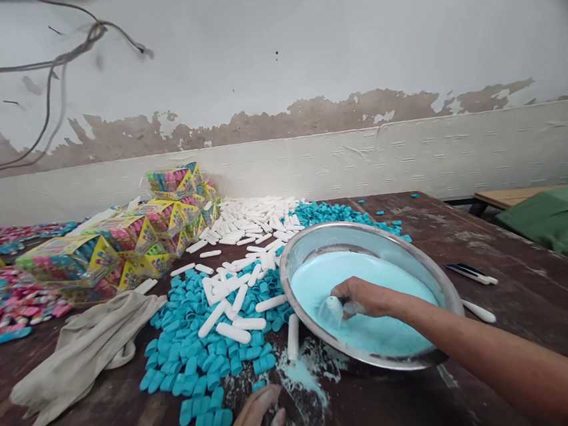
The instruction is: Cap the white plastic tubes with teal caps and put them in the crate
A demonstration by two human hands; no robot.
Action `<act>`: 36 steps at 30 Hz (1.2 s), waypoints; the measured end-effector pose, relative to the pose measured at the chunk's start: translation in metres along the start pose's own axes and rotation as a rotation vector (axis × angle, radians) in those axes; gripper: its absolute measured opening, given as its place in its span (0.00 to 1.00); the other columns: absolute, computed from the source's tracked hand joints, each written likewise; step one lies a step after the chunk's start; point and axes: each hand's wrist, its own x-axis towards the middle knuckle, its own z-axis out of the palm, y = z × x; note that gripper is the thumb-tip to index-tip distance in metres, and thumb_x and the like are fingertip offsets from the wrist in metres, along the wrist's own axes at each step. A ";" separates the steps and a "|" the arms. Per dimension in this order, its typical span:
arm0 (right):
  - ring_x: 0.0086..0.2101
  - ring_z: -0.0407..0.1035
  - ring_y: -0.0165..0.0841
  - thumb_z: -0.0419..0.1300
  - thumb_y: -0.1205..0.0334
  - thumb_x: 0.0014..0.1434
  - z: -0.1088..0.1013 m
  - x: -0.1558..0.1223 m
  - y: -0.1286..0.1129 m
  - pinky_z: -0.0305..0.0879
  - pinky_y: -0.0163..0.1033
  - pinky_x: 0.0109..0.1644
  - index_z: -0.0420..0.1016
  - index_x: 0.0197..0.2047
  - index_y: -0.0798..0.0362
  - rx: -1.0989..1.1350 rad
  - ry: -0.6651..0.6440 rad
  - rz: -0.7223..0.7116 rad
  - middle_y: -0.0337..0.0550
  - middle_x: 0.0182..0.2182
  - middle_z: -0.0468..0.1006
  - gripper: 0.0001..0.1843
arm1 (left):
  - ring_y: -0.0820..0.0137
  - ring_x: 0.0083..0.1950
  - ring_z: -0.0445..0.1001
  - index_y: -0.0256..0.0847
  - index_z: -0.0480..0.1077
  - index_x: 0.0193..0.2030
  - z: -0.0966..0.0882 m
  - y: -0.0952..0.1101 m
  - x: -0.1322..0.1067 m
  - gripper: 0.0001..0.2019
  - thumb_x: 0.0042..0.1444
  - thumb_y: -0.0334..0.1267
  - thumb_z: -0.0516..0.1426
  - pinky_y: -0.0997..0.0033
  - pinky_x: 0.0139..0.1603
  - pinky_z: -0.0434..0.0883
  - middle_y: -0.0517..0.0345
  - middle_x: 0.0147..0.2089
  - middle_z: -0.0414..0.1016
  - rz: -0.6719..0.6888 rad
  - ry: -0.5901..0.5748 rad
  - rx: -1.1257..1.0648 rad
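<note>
My right hand (361, 298) reaches into a steel bowl (449, 284) of light blue powder (375, 271). Its fingers close around a small white tube (333, 304), whose rounded end shows; the rest is hidden by the fingers and powder. At the bottom edge, my left hand (256, 420) rests low over the table with thumb and fingers apart and nothing between them. A loose blue cap (259, 385) lies just beyond its fingertips. Left of the bowl spreads a heap of blue caps (197, 355), with white tubes (234, 332) on top. One white tube (292, 337) leans against the bowl's rim.
Clear display boxes (82, 259) of colourful tubes are stacked at the back left, beside pink and blue tubes (16, 299). A cloth glove (91, 352) lies in front. More white tubes (258, 212) pile up behind. A cutter knife (471, 274) lies right of the bowl.
</note>
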 end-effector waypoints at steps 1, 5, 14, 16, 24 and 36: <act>0.26 0.64 0.29 0.58 0.69 0.40 -0.003 -0.005 0.004 0.58 0.30 0.29 0.70 0.23 0.55 0.034 0.016 0.008 0.32 0.20 0.69 0.03 | 0.66 0.43 0.76 0.44 0.71 0.45 -0.002 0.007 0.011 0.10 0.58 0.40 0.52 0.74 0.43 0.74 0.53 0.42 0.76 0.040 -0.022 0.005; 0.26 0.63 0.28 0.56 0.69 0.40 -0.007 -0.024 0.010 0.58 0.30 0.31 0.69 0.23 0.56 0.134 0.098 0.012 0.32 0.20 0.68 0.03 | 0.64 0.45 0.74 0.42 0.69 0.47 0.010 0.044 0.072 0.12 0.58 0.36 0.51 0.69 0.43 0.73 0.50 0.43 0.75 0.208 -0.156 0.060; 0.26 0.64 0.29 0.54 0.70 0.44 -0.007 -0.054 -0.001 0.59 0.31 0.29 0.68 0.24 0.55 0.162 0.335 -0.009 0.35 0.21 0.71 0.03 | 0.61 0.40 0.73 0.40 0.70 0.33 0.094 0.108 0.156 0.07 0.55 0.39 0.54 0.64 0.40 0.65 0.54 0.35 0.76 0.069 -0.547 0.283; 0.27 0.65 0.31 0.54 0.69 0.45 -0.006 -0.058 0.002 0.60 0.33 0.31 0.69 0.25 0.55 0.147 0.382 -0.005 0.37 0.23 0.72 0.04 | 0.64 0.37 0.73 0.41 0.70 0.32 0.101 0.110 0.158 0.07 0.55 0.39 0.52 0.69 0.37 0.64 0.56 0.33 0.76 0.054 -0.567 0.254; 0.51 0.63 0.39 0.48 0.77 0.37 0.014 -0.058 0.021 0.54 0.50 0.58 0.62 0.56 0.56 0.129 0.514 -0.023 0.50 0.51 0.70 0.39 | 0.60 0.40 0.73 0.40 0.71 0.35 0.108 0.111 0.162 0.08 0.54 0.33 0.51 0.57 0.46 0.60 0.52 0.36 0.76 0.202 -0.505 0.322; 0.50 0.65 0.42 0.52 0.64 0.54 0.019 -0.082 0.007 0.60 0.48 0.54 0.64 0.57 0.58 0.037 0.558 0.079 0.54 0.51 0.70 0.26 | 0.65 0.45 0.72 0.41 0.69 0.41 0.073 0.092 0.156 0.09 0.54 0.29 0.53 0.63 0.44 0.60 0.55 0.43 0.76 0.473 -0.437 0.192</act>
